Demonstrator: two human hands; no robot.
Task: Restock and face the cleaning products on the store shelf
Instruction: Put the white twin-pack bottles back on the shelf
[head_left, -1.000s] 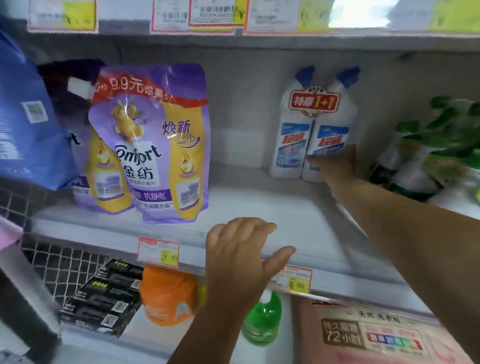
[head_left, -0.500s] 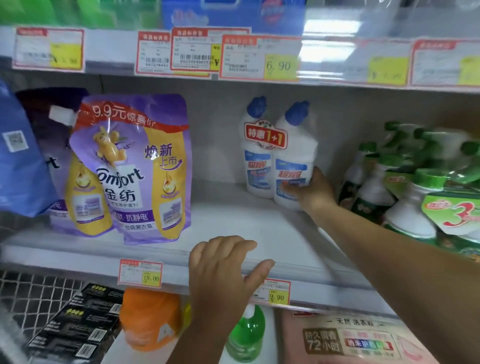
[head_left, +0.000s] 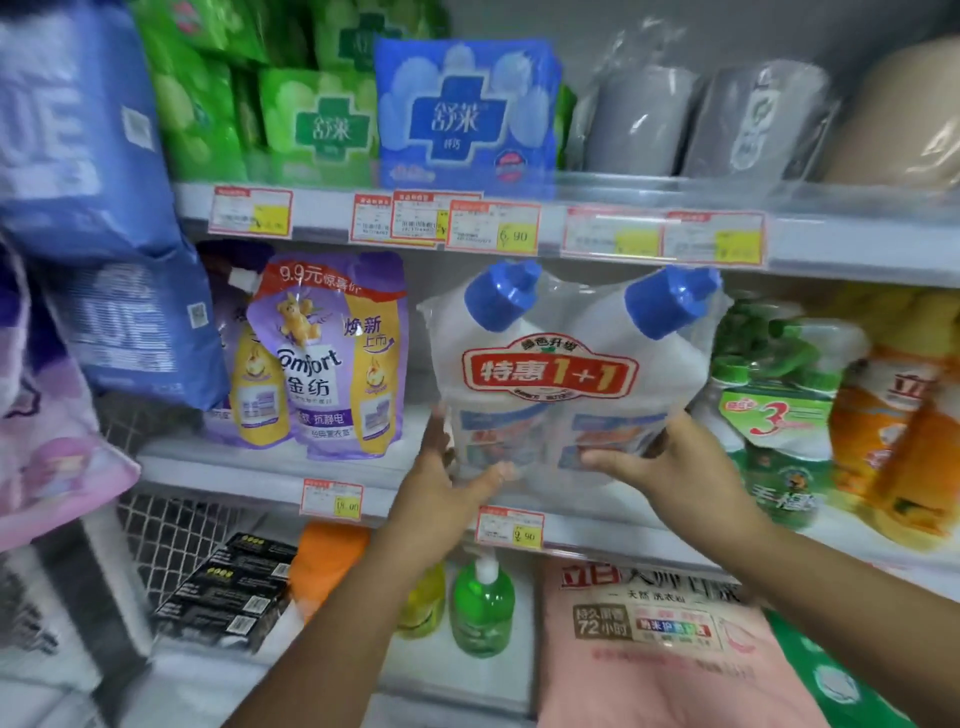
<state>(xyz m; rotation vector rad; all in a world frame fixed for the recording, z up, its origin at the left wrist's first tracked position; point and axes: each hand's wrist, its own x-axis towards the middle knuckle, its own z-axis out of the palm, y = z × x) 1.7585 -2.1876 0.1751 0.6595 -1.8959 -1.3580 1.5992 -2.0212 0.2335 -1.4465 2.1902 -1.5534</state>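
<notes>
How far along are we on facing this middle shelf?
Done, by the look: the purple pouches stand label-out near the shelf front. In hand: the left hand and right hand hold the twin pack of blue-capped bottles, label outward, at the front edge. Left: set it down squarely in the gap beside the green spray bottles.

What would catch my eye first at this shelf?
A twin pack of white bottles with blue caps and a red 1+1 banner, gripped at centre frame by the left hand and right hand. Left of it on the middle shelf stands a purple and yellow Comfort pouch.
</notes>
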